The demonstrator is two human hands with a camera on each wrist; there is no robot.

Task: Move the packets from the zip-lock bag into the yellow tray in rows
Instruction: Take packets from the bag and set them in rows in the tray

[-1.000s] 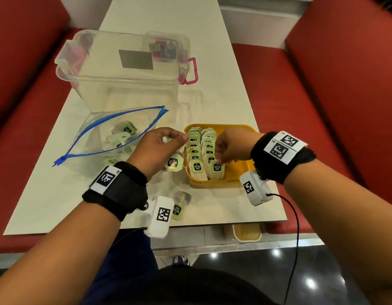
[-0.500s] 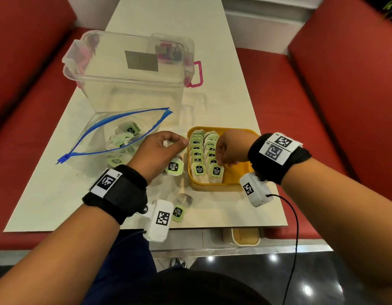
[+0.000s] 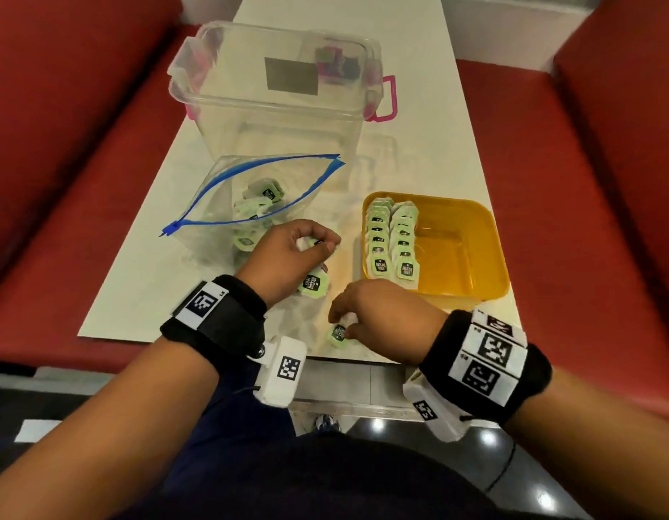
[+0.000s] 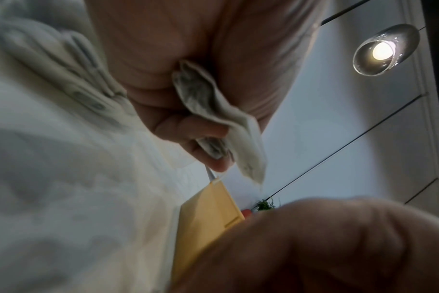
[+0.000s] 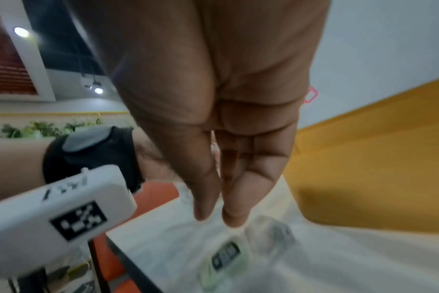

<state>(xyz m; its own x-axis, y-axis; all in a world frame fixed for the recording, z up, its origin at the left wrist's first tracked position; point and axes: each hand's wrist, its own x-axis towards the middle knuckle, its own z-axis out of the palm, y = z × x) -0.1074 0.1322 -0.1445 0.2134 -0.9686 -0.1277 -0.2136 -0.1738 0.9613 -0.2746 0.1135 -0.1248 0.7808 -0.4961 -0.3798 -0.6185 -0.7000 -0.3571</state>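
Observation:
The yellow tray (image 3: 461, 253) holds two rows of green-and-white packets (image 3: 392, 242) along its left side. Left of the tray lies the open zip-lock bag (image 3: 220, 219), with several packets inside. My left hand (image 3: 318, 245) hovers between bag and tray and grips a few packets (image 4: 213, 119) in curled fingers; one packet (image 3: 313, 286) hangs below it. My right hand (image 3: 338, 320) points its fingers down just above a loose packet (image 3: 339, 334) near the table's front edge. In the right wrist view the thumb and fingertips (image 5: 203, 215) are close together and hold nothing, with that packet (image 5: 226, 257) under them.
A clear lidded plastic box (image 3: 280, 106) with pink latches stands behind the bag. Red bench seats (image 3: 62, 163) flank the narrow white table (image 3: 419, 152). The table's front edge (image 3: 213, 341) runs just under my wrists. The tray's right half is bare.
My right hand has left the tray's packet rows and come back and left to the loose packet at the front edge. My left hand still holds its packets in about the same place.

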